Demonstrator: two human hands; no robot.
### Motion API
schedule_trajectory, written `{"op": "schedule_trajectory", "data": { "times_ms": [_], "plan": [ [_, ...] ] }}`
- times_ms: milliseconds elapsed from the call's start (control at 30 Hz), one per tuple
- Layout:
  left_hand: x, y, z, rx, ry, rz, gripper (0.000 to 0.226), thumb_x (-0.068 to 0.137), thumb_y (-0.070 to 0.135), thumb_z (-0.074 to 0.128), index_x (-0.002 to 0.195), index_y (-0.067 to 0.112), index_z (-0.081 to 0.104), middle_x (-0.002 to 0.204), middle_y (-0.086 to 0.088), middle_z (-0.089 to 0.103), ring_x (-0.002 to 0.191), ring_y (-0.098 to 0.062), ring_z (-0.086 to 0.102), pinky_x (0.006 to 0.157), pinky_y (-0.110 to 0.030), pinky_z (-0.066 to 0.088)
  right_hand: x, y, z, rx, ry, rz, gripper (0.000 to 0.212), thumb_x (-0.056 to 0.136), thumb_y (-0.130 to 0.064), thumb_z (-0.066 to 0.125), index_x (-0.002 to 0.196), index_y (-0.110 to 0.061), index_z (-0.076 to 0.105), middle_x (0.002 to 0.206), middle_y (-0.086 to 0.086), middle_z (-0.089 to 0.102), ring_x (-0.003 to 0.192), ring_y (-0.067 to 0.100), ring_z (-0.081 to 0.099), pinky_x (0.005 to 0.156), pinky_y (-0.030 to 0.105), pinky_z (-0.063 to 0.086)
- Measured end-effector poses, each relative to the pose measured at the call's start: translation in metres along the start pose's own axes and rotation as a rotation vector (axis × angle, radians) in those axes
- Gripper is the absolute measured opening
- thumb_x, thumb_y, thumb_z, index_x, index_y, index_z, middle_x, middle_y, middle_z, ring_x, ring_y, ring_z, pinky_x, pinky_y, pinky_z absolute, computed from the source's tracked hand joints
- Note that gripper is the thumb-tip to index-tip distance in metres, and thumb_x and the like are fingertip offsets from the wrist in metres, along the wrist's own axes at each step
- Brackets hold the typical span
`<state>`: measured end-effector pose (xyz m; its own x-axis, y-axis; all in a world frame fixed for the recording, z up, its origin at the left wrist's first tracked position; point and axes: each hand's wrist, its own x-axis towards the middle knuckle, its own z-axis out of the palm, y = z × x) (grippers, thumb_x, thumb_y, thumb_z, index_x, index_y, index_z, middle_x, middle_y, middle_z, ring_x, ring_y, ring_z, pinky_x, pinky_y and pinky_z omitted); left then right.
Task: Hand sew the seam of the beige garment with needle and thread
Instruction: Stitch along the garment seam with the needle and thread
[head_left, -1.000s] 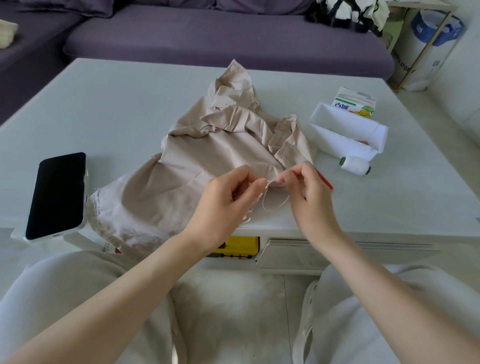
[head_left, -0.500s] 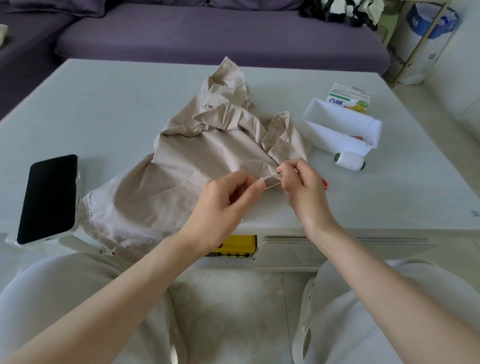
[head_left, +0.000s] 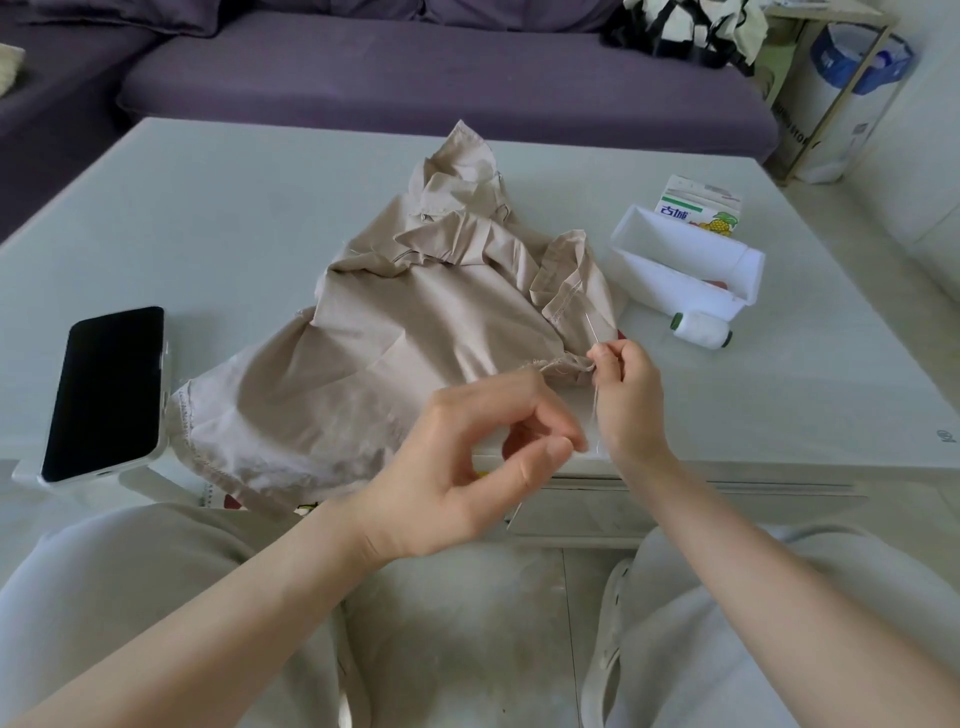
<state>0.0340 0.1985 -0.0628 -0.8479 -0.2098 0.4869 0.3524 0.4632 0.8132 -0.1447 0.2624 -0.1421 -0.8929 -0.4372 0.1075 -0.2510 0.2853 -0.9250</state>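
Note:
The beige garment (head_left: 415, 338) lies crumpled on the pale table (head_left: 234, 218). Its raw seam edge (head_left: 563, 366) sits just left of my right hand (head_left: 631, 400). That hand pinches the thin needle (head_left: 590, 326), which points up and away over the fabric. A pale thread (head_left: 595, 410) runs down from there to my left hand (head_left: 478, 467). The left hand is below the seam, near the table's front edge, and pinches the thread between thumb and curled forefinger.
A black phone (head_left: 106, 389) rests at the table's front left. A white open box (head_left: 685, 262), a white thread spool (head_left: 701, 330) and a small carton (head_left: 698, 205) stand to the right of the garment. A purple sofa (head_left: 415, 67) is behind the table.
My left hand has left the seam and moved down toward me with the thread. My right hand stays at the seam edge, and the needle now shows above its fingers.

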Motion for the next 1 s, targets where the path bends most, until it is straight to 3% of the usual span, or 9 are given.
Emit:
{"op": "schedule_trajectory", "data": {
  "times_ms": [100,233,333,400,500,633,800,933,1000],
  "plan": [
    [-0.002,-0.002,0.005,0.053,-0.084,-0.025,0.016,0.089,0.012,0.054,0.083,0.002,0.066,0.071,0.009,0.053,0.061,-0.003,0.044,0.059,-0.018,0.038,-0.001,0.004,0.001,-0.016,0.006,-0.012,0.015,0.098,-0.015,0.046,0.085,-0.012,0.052,0.068,-0.008,0.051,0.069,0.011,0.048,0.060,0.013,0.036],
    [-0.004,-0.021,0.010,0.158,-0.291,-0.247,0.010,0.092,0.016,0.057,0.091,0.012,0.066,0.070,0.003,0.057,0.059,-0.007,0.044,0.059,-0.019,0.037,-0.009,0.001,-0.001,-0.087,-0.020,-0.150,0.015,0.099,-0.014,0.045,0.086,-0.012,0.054,0.067,-0.013,0.052,0.065,-0.003,0.051,0.061,0.009,0.034],
    [-0.011,-0.035,0.015,0.370,-0.448,-0.203,0.013,0.093,0.022,0.056,0.100,0.016,0.064,0.082,0.005,0.060,0.074,-0.008,0.051,0.074,-0.027,0.043,-0.012,-0.002,-0.001,-0.225,-0.009,-0.346,0.017,0.098,-0.014,0.047,0.084,-0.012,0.056,0.078,-0.007,0.055,0.075,0.005,0.049,0.068,0.007,0.032],
    [-0.013,-0.041,0.017,0.538,-0.412,-0.085,0.019,0.091,0.030,0.053,0.104,0.019,0.062,0.092,0.009,0.058,0.087,-0.010,0.051,0.085,-0.032,0.040,-0.013,-0.006,0.000,-0.312,0.053,-0.473,0.016,0.095,-0.013,0.048,0.083,-0.008,0.059,0.089,-0.003,0.050,0.083,0.014,0.044,0.073,0.015,0.030],
    [-0.010,-0.043,0.016,0.619,-0.136,-0.031,0.016,0.087,0.023,0.052,0.100,0.015,0.056,0.094,0.002,0.053,0.088,-0.015,0.048,0.082,-0.033,0.039,-0.015,-0.016,-0.003,-0.270,0.084,-0.532,0.015,0.094,-0.010,0.045,0.084,-0.009,0.055,0.086,-0.006,0.046,0.083,0.013,0.043,0.075,0.023,0.033],
    [-0.005,-0.042,0.005,0.683,0.241,-0.096,0.020,0.073,-0.004,0.044,0.084,0.013,0.043,0.080,0.000,0.042,0.073,-0.015,0.037,0.067,-0.030,0.035,-0.022,-0.023,-0.003,-0.124,-0.209,-0.434,0.016,0.101,-0.018,0.033,0.095,-0.018,0.047,0.070,-0.014,0.047,0.063,0.004,0.046,0.057,0.020,0.033],
    [-0.012,-0.060,0.003,0.880,0.108,-0.337,0.027,0.072,0.021,0.024,0.086,0.011,0.045,0.084,0.001,0.041,0.070,-0.024,0.047,0.062,-0.036,0.041,-0.025,-0.018,0.006,-0.205,-0.377,-0.462,0.007,0.100,-0.012,0.037,0.097,-0.017,0.041,0.066,-0.015,0.040,0.059,-0.002,0.046,0.053,0.016,0.031],
    [-0.015,-0.070,0.008,0.947,-0.004,-0.465,0.044,0.077,0.035,0.022,0.100,0.010,0.051,0.095,-0.003,0.051,0.084,-0.024,0.051,0.071,-0.036,0.039,-0.026,-0.019,0.007,-0.297,-0.505,-0.482,0.021,0.090,-0.006,0.052,0.107,-0.015,0.043,0.074,-0.016,0.039,0.067,0.006,0.046,0.061,0.023,0.037],
    [-0.016,-0.071,0.008,0.973,-0.044,-0.478,0.051,0.077,0.035,0.021,0.110,0.011,0.051,0.103,-0.003,0.053,0.094,-0.023,0.051,0.079,-0.036,0.037,-0.026,-0.018,0.007,-0.348,-0.523,-0.501,0.032,0.086,-0.003,0.056,0.116,-0.011,0.047,0.079,-0.021,0.035,0.072,0.003,0.042,0.064,0.018,0.033]
  ]
}}
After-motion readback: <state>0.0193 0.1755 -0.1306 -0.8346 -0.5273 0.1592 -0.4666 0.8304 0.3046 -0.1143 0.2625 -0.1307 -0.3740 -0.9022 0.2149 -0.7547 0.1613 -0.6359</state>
